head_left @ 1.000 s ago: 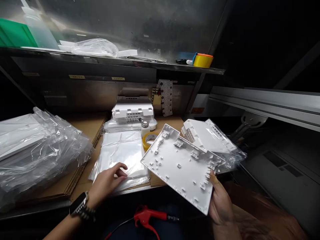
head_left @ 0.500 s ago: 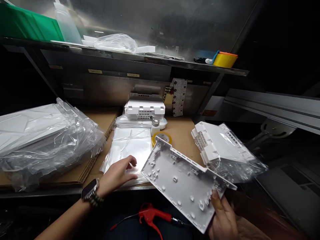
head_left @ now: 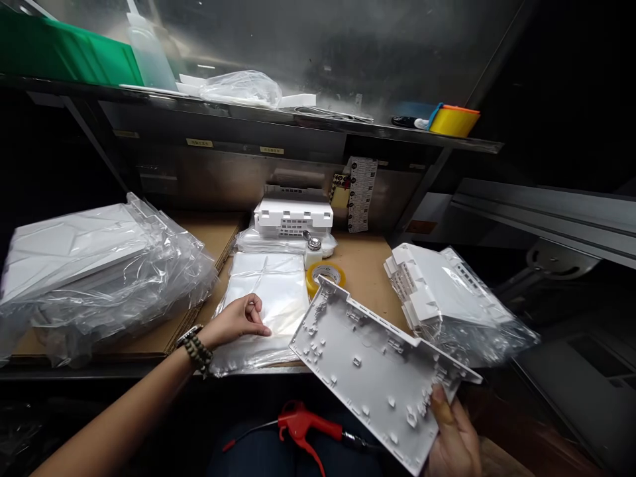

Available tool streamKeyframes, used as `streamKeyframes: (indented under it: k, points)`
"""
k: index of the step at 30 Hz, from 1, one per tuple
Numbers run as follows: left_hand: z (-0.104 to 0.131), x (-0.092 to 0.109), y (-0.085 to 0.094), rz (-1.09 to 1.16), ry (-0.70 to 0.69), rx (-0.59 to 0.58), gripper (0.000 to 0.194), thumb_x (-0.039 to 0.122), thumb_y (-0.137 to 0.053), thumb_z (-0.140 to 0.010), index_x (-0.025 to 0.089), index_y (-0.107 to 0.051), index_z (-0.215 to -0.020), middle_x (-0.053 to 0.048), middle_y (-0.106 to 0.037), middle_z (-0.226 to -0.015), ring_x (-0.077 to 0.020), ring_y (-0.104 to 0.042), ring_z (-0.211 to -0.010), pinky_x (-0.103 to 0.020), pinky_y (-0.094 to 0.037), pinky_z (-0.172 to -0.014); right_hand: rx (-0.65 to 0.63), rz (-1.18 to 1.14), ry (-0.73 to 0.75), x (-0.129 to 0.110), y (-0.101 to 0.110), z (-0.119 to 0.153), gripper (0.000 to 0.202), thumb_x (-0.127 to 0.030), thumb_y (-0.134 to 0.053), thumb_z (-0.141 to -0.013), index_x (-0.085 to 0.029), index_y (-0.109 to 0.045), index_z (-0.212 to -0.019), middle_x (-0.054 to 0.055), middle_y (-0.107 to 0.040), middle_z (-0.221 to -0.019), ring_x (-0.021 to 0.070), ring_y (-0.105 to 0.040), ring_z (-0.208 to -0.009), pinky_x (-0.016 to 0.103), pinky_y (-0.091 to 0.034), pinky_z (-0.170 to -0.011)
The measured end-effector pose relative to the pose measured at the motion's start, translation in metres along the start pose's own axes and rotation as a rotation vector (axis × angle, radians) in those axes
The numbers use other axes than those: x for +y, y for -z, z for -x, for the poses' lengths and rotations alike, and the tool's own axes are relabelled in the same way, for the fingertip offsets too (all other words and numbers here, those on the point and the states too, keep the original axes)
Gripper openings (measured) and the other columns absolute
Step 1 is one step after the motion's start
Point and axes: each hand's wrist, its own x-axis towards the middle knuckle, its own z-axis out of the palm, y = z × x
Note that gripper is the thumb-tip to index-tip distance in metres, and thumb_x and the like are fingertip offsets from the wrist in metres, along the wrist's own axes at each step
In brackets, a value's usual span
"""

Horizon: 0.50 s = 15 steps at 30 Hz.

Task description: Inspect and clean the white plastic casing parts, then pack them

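- Up on the shelf [head_left: 358, 122], far left, there's a green bin [head_left: 74, 59], and a squeeze bottle [head_left: 152, 59] stands just beside it.
- Below, bagged white panels [head_left: 74, 245] sit on cardboard sheets [head_left: 206, 232] at the left of the worktop [head_left: 370, 271].
- The left hand [head_left: 241, 321], beads and a watch at its wrist, reaches over a flat stack of clear bags [head_left: 278, 285]. Its grip is drawn in, thumb and forefinger together at the top bag; I can't tell whether any film is caught between them.
- Behind that stack, a white slotted case [head_left: 293, 215] rests on more plastic wrapping.
- A red air gun [head_left: 303, 424] lies below the worktop's front edge.
- Just right of the clear bags are a small bottle with a metal top [head_left: 313, 252] and, nearer me, a roll of yellow tape [head_left: 311, 281].
- The white cover [head_left: 372, 371] is held tilted near the front edge, its studded inside showing. The right hand [head_left: 452, 430] has its grip closed on the cover's lower right corner, thumb over the inner face.
- Farther right, another white case [head_left: 437, 285] lies in clear plastic.
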Motion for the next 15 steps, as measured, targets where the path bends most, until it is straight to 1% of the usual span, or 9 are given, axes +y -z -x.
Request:
streamKeyframes:
  k: [2,3,5,8,10,12,15]
  points:
    - [-0.005,-0.004,0.004,0.044,0.003,-0.045,0.034,0.032,-0.083,-0.077,0.020,-0.054,-0.088,0.007,-0.061,-0.069,-0.0149,-0.062,-0.061,-0.031,-0.052,-0.064,0.032,-0.007,-0.017,0.000,-0.002,0.004,0.074,-0.051,-0.077,-0.085,-0.018,-0.056,-0.148,0.012,-0.081,-0.108,0.0352,-0.076,-0.105,0.048,-0.060,-0.093]
    - [-0.006,-0.004,0.005,0.062,0.001,-0.070,0.028,0.031,-0.081,-0.081,0.019,-0.057,-0.090,0.006,-0.061,-0.070,-0.0142,-0.061,-0.062,-0.031,-0.053,-0.065,0.043,-0.015,-0.030,0.001,-0.003,0.006,0.075,-0.051,-0.076,-0.086,-0.018,-0.054,-0.149,0.012,-0.081,-0.109,0.0351,-0.075,-0.105,0.047,-0.060,-0.093]
    - [-0.007,-0.004,0.005,0.089,-0.003,-0.122,0.021,0.029,-0.077,-0.087,0.017,-0.062,-0.095,0.004,-0.064,-0.077,-0.0152,-0.064,-0.069,-0.034,-0.056,-0.070,0.057,-0.035,-0.053,0.005,-0.008,0.010,0.080,-0.052,-0.076,-0.085,-0.018,-0.050,-0.152,0.012,-0.080,-0.110,0.0348,-0.075,-0.105,0.046,-0.060,-0.091]
    - [-0.005,-0.002,-0.001,0.096,-0.013,-0.166,0.019,0.028,-0.075,-0.090,0.016,-0.064,-0.100,0.000,-0.069,-0.086,-0.0180,-0.069,-0.080,-0.039,-0.059,-0.079,0.037,-0.015,-0.066,0.013,-0.017,0.017,0.084,-0.055,-0.077,-0.084,-0.016,-0.048,-0.153,0.012,-0.081,-0.106,0.0341,-0.076,-0.100,0.043,-0.061,-0.086]
    - [-0.005,0.000,-0.008,0.068,-0.024,-0.149,0.019,0.027,-0.075,-0.090,0.016,-0.065,-0.101,-0.001,-0.070,-0.089,-0.0185,-0.070,-0.082,-0.039,-0.060,-0.081,0.014,0.072,-0.051,0.019,-0.025,0.021,0.083,-0.060,-0.076,-0.083,-0.014,-0.054,-0.148,0.012,-0.081,-0.102,0.0328,-0.077,-0.095,0.039,-0.061,-0.080]
    - [-0.004,0.003,-0.016,0.011,-0.038,-0.105,0.018,0.025,-0.076,-0.089,0.015,-0.065,-0.100,0.000,-0.070,-0.088,-0.0181,-0.070,-0.081,-0.038,-0.060,-0.079,0.014,0.222,0.004,0.023,-0.033,0.026,0.079,-0.068,-0.073,-0.082,-0.012,-0.063,-0.137,0.012,-0.081,-0.095,0.0304,-0.076,-0.087,0.034,-0.059,-0.072]
    - [0.000,0.012,-0.025,-0.130,-0.074,0.010,0.017,0.021,-0.077,-0.086,0.016,-0.063,-0.095,0.002,-0.067,-0.081,-0.0173,-0.068,-0.076,-0.035,-0.058,-0.074,0.015,0.462,0.128,0.024,-0.045,0.033,0.075,-0.077,-0.066,-0.081,-0.012,-0.074,-0.116,0.010,-0.080,-0.087,0.0268,-0.074,-0.078,0.029,-0.056,-0.065]
